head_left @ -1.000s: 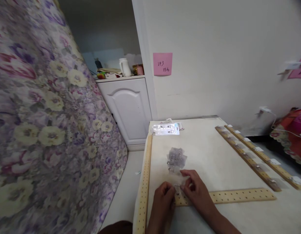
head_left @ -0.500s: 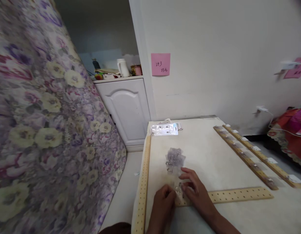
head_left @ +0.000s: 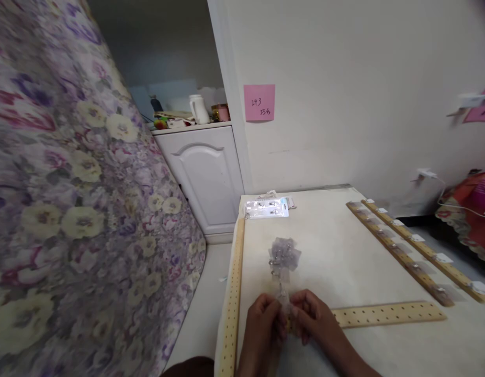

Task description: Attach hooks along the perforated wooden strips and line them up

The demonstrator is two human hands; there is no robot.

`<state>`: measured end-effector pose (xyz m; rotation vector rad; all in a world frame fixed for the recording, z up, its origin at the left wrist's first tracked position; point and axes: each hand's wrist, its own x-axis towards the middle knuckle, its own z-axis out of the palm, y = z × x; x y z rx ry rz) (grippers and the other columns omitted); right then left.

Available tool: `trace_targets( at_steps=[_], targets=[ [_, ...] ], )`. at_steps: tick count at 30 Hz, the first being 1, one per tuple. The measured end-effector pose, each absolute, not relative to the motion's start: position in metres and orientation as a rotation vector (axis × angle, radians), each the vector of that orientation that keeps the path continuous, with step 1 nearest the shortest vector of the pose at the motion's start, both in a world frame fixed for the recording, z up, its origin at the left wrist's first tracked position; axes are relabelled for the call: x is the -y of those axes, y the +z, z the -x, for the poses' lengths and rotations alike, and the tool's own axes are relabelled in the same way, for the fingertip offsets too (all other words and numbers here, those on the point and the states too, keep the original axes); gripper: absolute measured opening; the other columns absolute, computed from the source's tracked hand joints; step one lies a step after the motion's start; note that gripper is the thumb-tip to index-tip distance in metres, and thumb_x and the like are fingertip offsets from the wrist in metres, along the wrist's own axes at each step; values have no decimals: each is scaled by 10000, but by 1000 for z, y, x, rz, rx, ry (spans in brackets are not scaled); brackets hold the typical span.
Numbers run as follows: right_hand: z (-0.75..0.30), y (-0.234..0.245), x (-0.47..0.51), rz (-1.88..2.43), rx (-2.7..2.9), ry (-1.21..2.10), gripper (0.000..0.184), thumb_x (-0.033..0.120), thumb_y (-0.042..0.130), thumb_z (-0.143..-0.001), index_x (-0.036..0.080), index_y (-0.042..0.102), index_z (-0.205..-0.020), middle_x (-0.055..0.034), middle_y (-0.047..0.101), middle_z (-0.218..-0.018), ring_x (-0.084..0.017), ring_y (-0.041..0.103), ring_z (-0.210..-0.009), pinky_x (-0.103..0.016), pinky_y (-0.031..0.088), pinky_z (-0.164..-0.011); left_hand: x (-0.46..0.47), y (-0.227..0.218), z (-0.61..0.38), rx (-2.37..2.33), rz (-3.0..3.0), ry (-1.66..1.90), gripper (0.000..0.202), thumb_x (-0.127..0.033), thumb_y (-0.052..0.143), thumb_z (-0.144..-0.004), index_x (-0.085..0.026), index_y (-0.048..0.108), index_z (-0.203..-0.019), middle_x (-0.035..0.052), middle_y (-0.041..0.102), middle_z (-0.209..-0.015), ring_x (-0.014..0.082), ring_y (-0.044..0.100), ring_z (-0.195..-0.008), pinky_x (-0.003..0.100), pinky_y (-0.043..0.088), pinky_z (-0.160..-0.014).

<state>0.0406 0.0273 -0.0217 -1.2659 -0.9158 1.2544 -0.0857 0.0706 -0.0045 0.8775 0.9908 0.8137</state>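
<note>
Low over the table, both my hands come together above the left end of a perforated wooden strip. Between them is a clear plastic adhesive hook with a small metal part. My left hand has its thumb and fingers pinched on the hook's left side. From the right, my right hand pinches the same clear piece with curled fingers. Just beyond lies a pile of clear hooks, overlapping one another. The fingers hide part of the held piece.
Another perforated strip runs along the table's left edge. Two strips bearing hooks, an inner one and an outer one, lie at the right. A packaged hook card rests at the back against the wall side. A floral curtain hangs left.
My right hand has drawn back toward me, and its outstretched fingers have curled in to pinch the clear hook. The left hand stays in nearly the same spot.
</note>
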Motion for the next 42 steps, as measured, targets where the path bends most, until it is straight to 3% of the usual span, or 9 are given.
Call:
trace_targets(
  at_steps=[4, 8, 14, 19, 23, 28, 31, 35, 42],
  targets=[
    [-32, -26, -34, 1193, 859, 1324, 372, 527, 642, -705, 199, 480, -770, 36, 580, -556, -88, 486, -409, -199, 362, -386, -67, -2, 83, -919, -844, 828, 265, -370, 620, -698, -206, 432, -610, -54, 525, -457, 64, 438, -335, 182, 220, -354],
    [-36, -24, -37, 1141, 831, 1330, 353, 507, 637, -719, 192, 480, -744, 76, 510, -468, -47, 386, -349, -173, 265, -366, -63, -2, 84, -975, -912, 766, 268, -377, 586, -753, -204, 431, -619, -57, 527, -461, 44, 377, -304, 184, 176, -337],
    [-51, -18, -36, 1145, 865, 1371, 323, 478, 620, -745, 163, 560, -788, 110, 410, -396, -32, 293, -314, -184, 186, -359, -69, -7, 91, -1009, -1063, 775, 390, -548, 519, -804, -201, 449, -641, -62, 509, -459, 52, 376, -324, 192, 187, -347],
    [-57, -10, -36, 1217, 946, 1405, 283, 430, 612, -746, 149, 636, -762, 101, 396, -409, -29, 255, -324, -191, 162, -360, -73, -2, 94, -1023, -1034, 789, 348, -482, 567, -787, -200, 437, -628, -89, 460, -436, 29, 318, -305, 179, 152, -344],
    [-62, -7, -38, 1295, 1089, 1263, 255, 413, 622, -732, 162, 663, -717, 46, 528, -501, -65, 393, -410, -197, 277, -403, -71, -2, 93, -964, -986, 752, 314, -428, 604, -756, -195, 449, -613, -84, 479, -430, 22, 309, -279, 180, 145, -336],
    [-65, -10, -40, 1334, 1006, 1250, 359, 538, 533, -790, 190, 607, -840, 79, 481, -421, -87, 424, -337, -204, 322, -377, -70, -5, 90, -884, -886, 789, 273, -391, 631, -721, -187, 473, -631, -41, 579, -490, 41, 397, -298, 178, 194, -336],
    [-63, -10, -38, 1284, 950, 1302, 399, 564, 562, -762, 196, 566, -916, 70, 526, -473, -100, 485, -375, -218, 389, -408, -70, -3, 89, -882, -828, 817, 253, -364, 637, -722, -180, 478, -652, -24, 618, -531, 46, 451, -336, 170, 255, -369],
    [-59, -9, -36, 1220, 934, 1272, 389, 497, 648, -704, 197, 555, -933, 88, 492, -539, -82, 470, -393, -219, 386, -416, -69, -1, 91, -892, -805, 799, 258, -370, 649, -705, -189, 467, -679, -23, 631, -555, 60, 484, -347, 170, 274, -367],
    [-62, -13, -45, 1348, 1089, 1091, 234, 363, 568, -768, 186, 629, -908, 65, 488, -545, -98, 446, -460, -235, 355, -471, -67, -8, 99, -945, -1018, 734, 186, -344, 552, -759, -192, 467, -693, -30, 606, -536, 56, 436, -320, 173, 243, -340]
  ],
)
